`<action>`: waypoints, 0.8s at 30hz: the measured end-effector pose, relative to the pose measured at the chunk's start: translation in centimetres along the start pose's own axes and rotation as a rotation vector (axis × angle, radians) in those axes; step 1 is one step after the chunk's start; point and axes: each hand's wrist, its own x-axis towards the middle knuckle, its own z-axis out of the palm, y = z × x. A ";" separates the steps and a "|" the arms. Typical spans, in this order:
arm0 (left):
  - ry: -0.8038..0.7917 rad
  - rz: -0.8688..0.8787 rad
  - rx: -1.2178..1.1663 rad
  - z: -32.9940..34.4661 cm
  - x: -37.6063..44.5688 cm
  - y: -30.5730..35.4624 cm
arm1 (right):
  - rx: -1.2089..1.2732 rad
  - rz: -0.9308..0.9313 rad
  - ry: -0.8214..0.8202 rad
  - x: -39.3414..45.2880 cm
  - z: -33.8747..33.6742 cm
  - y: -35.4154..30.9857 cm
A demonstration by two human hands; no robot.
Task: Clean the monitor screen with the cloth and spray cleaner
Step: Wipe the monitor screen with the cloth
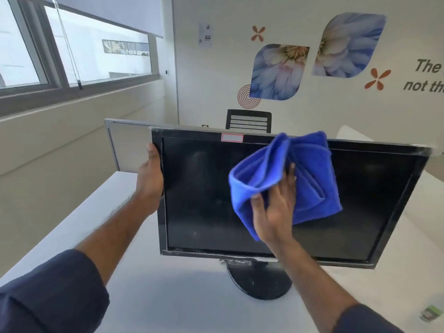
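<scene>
A black monitor [204, 200] with a dark screen stands on a round black base [259, 282] on the white desk [168, 296]. My left hand [150, 176] grips the monitor's left bezel, thumb on the front edge. A folded blue cloth [310, 179] lies pressed against the upper middle of the screen under my right hand [274, 212], whose fingers pinch its bunched left part. A small green and white object [432, 314], maybe the spray cleaner, shows blurred at the desk's lower right edge.
A grey partition panel [127, 145] stands behind the monitor's left side. A black mesh chair back [248, 121] sits beyond the desk by the decorated wall. Windows run along the left wall.
</scene>
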 end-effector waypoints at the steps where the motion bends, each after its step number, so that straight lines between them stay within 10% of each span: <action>1: -0.005 -0.005 0.002 -0.1 0.0 0.0 | -0.181 -0.055 -0.015 0.2 0.9 0.3; 12: 0.137 0.077 -0.054 0.0 1.3 -2.0 | -0.594 -0.663 -0.302 -4.1 5.7 1.3; 24: -0.010 0.094 -0.099 -0.1 0.9 -1.7 | -0.627 -0.309 0.038 3.7 3.9 -1.6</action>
